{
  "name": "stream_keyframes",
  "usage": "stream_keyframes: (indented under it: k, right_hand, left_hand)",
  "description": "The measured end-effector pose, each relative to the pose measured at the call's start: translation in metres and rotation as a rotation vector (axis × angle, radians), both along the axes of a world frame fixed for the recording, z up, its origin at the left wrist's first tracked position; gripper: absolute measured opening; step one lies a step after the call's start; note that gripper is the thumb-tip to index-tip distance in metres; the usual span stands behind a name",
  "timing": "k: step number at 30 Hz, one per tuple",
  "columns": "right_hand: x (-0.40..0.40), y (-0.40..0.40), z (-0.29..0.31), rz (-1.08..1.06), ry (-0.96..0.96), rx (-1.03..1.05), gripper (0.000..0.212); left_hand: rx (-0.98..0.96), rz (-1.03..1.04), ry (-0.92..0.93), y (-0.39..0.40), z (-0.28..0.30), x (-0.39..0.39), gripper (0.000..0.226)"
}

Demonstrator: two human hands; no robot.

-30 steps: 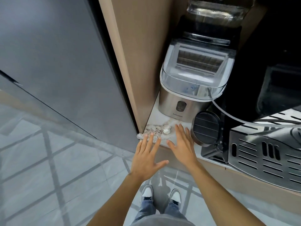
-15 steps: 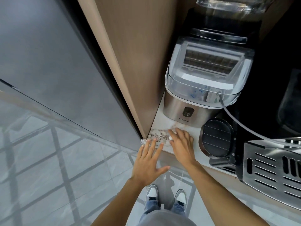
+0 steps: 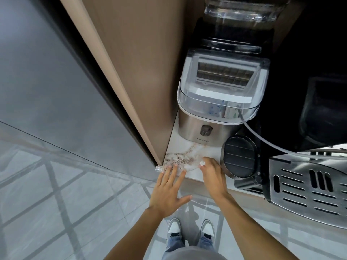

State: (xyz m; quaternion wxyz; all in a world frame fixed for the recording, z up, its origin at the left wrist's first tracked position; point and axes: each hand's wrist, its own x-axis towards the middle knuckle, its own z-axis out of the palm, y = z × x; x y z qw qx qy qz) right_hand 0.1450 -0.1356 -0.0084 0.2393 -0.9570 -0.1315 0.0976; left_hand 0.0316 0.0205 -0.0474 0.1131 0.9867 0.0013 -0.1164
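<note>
A small white lump [image 3: 202, 163] lies on the marble-patterned countertop [image 3: 187, 147], near its front edge. My right hand [image 3: 212, 175] has its fingers curled over the lump and pinches it at the fingertips. My left hand [image 3: 169, 192] is flat with fingers spread, and its fingertips rest on the counter's front edge to the left of the lump. It holds nothing.
A steel ice maker [image 3: 206, 132] with a clear lid stands at the back of the counter against a wooden side panel [image 3: 150, 72]. A round black vented part [image 3: 240, 156] and a slotted steel appliance [image 3: 308, 188] crowd the right. A clear corner guard [image 3: 158, 168] caps the counter's left corner.
My right hand went from flat and spread over the counter to curled round the white lump. My left hand stayed at the counter edge. The view moved closer to the counter.
</note>
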Motion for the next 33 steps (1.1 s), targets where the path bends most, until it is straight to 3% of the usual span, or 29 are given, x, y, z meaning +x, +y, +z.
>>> stream_keyframes:
  k: [5,9,13,19,26,33]
  right_hand:
    - [-0.017,-0.017,0.007,-0.072,0.0,0.146,0.015]
    - [-0.035,-0.034,0.01,-0.187,-0.033,0.275,0.031]
    - [-0.054,-0.047,0.014,-0.409,0.095,0.503,0.013]
    - [-0.075,-0.068,0.022,-0.709,0.152,0.814,0.021]
    - [-0.106,-0.107,0.037,-0.966,0.07,0.987,0.009]
    - [-0.136,-0.154,0.047,-1.14,0.039,1.085,0.014]
  left_hand:
    - [0.025,-0.085,0.027,-0.007,-0.006,0.009,0.091]
    - [0.048,-0.137,0.042,-0.013,-0.01,0.013,0.091]
    - [0.053,-0.18,0.04,-0.022,-0.011,0.016,0.09]
    - [0.053,-0.273,0.024,-0.035,-0.011,0.018,0.091]
    - [0.07,-0.381,0.006,-0.058,-0.011,0.021,0.092]
    - [0.065,-0.485,0.0,-0.094,-0.008,0.024,0.088]
